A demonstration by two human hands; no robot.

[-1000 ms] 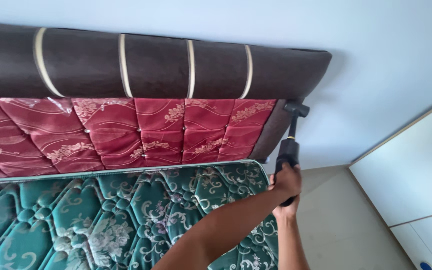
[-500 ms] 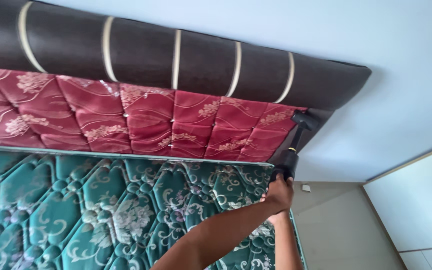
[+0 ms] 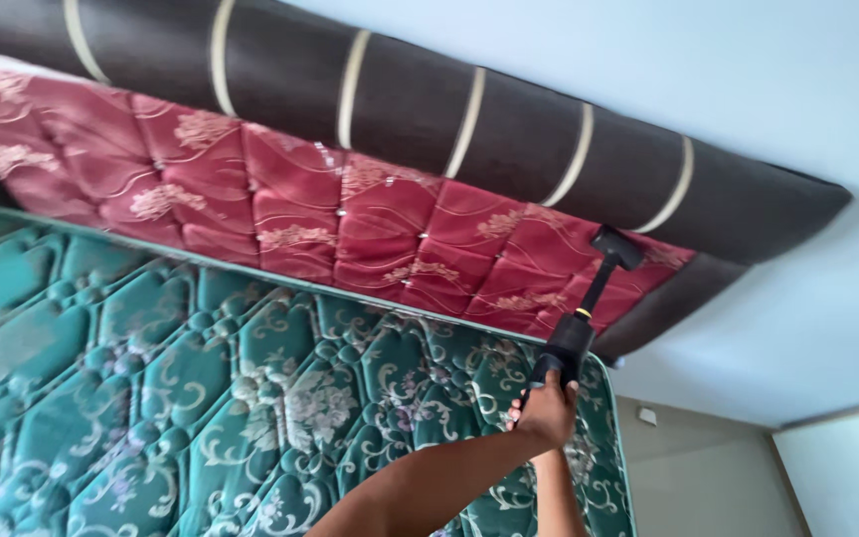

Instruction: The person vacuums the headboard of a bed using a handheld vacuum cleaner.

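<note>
You are holding a black handheld vacuum (image 3: pixel 577 320) out in front of you, over the far right corner of a bed. Both of your hands are wrapped around its handle at the lower end: your left hand (image 3: pixel 546 411) is closed on top, knuckles toward you, and your right hand (image 3: pixel 547 459) sits just beneath it, mostly hidden, so I cannot tell how tightly it grips. From your hands the vacuum runs up and slightly to the right, first a thick black body with a thin yellow ring, then a narrow tube, ending in a small flat nozzle (image 3: pixel 615 247). The nozzle rests against the headboard, well above your hands.

The part of the headboard it touches is a red quilted panel (image 3: pixel 280 204) with pale floral patterns and small buttons (it stretches away to the left of your hands). Above that panel is a dark brown padded top (image 3: pixel 509 139) crossed by cream stripes, and a brown side edge shows just right of the nozzle.

Below and to the left of your hands lies a green quilted mattress (image 3: pixel 171 378) with cream and grey flower designs; your forearms cross over its right corner.

Beyond the headboard is a plain pale blue wall (image 3: pixel 748 89). To the right of your hands, lower down, a beige floor (image 3: pixel 708 477) shows beside the bed, with a white panel (image 3: pixel 852 477) at the far right edge.
</note>
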